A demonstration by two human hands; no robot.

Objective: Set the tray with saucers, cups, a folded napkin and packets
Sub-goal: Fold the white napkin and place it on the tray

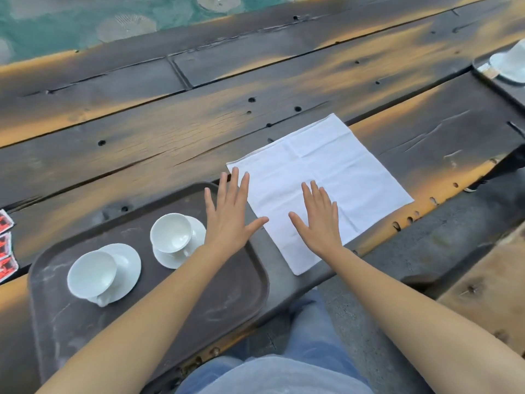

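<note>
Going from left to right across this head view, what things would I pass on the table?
Red packets → cup on the nearer saucer → second cup → left hand → right hand on the white napkin → another tray at the far right.

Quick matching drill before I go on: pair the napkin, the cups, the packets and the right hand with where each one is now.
Things:
1. napkin
2. cups
3. packets
4. right hand

Places:
A. on saucers on the tray
B. flat on the napkin, fingers spread
C. spread unfolded on the table, right of the tray
D. on the table at the left edge of view, off the tray

Pairs: 1-C, 2-A, 3-D, 4-B
</note>
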